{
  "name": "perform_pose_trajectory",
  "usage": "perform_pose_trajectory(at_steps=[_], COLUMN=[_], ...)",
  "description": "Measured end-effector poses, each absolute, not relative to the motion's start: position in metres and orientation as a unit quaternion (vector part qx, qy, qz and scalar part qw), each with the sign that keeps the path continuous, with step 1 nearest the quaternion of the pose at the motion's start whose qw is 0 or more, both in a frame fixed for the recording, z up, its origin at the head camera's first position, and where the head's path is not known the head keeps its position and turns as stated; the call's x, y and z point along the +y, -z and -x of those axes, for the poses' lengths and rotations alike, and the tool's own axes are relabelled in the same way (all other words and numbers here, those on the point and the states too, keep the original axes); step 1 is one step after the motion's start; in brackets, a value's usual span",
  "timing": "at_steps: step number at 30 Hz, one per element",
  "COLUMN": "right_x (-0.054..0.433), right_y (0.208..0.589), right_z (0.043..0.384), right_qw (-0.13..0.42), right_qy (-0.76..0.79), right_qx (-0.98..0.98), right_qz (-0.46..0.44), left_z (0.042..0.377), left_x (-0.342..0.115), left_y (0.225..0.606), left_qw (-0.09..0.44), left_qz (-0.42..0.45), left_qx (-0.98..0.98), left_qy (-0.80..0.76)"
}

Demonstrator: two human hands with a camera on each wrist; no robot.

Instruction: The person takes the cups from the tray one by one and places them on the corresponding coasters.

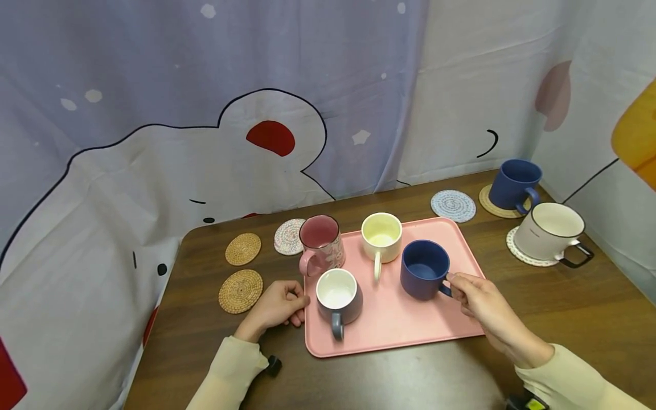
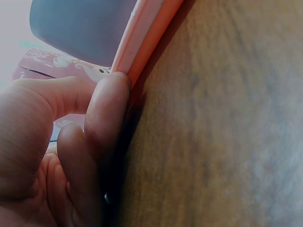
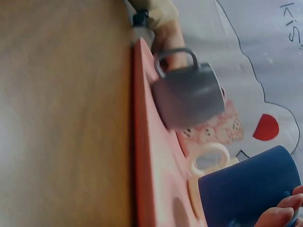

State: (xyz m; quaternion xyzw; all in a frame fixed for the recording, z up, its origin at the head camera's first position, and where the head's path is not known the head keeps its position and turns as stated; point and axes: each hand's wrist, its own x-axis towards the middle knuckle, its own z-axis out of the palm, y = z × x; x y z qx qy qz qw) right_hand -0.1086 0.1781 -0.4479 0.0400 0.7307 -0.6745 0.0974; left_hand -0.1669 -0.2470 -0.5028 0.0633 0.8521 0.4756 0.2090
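Observation:
My right hand (image 1: 476, 299) pinches the handle of a dark blue mug (image 1: 422, 273) over the right half of a pink tray (image 1: 394, 327). In the right wrist view the blue mug (image 3: 248, 189) seems slightly raised, with a shadow on the tray (image 3: 163, 189) below it. At the tray's left edge, my left hand (image 1: 279, 304) pinches the rim with thumb and finger, as the left wrist view shows. A grey mug with white inside (image 1: 340, 304), a pink patterned mug (image 1: 328, 250) and a cream mug (image 1: 381, 242) stand on the tray.
Two woven tan coasters (image 1: 241, 291) and a speckled coaster (image 1: 289, 236) lie left of the tray. A light blue coaster (image 1: 453, 206) lies behind it. At right, another blue mug (image 1: 512, 185) and a white mug with a black handle (image 1: 545, 236) stand on coasters. A printed curtain (image 1: 359, 85) hangs behind.

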Motion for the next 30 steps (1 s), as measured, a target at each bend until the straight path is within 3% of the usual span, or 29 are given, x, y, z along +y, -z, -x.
perform_pose_trajectory(at_steps=[19, 30], right_x=[0.225, 0.245], right_y=[0.439, 0.436], right_z=[0.189, 0.234], right_qw=[0.083, 0.051], right_qy=[0.72, 0.748], right_qx=[0.688, 0.657], right_qz=[-0.034, -0.082], left_z=[0.165, 0.166], left_x=[-0.245, -0.246], left_y=[0.499, 0.501], left_qw=[0.206, 0.211], left_qz=[-0.068, -0.069], left_qx=[0.85, 0.851], left_qy=[-0.48, -0.476])
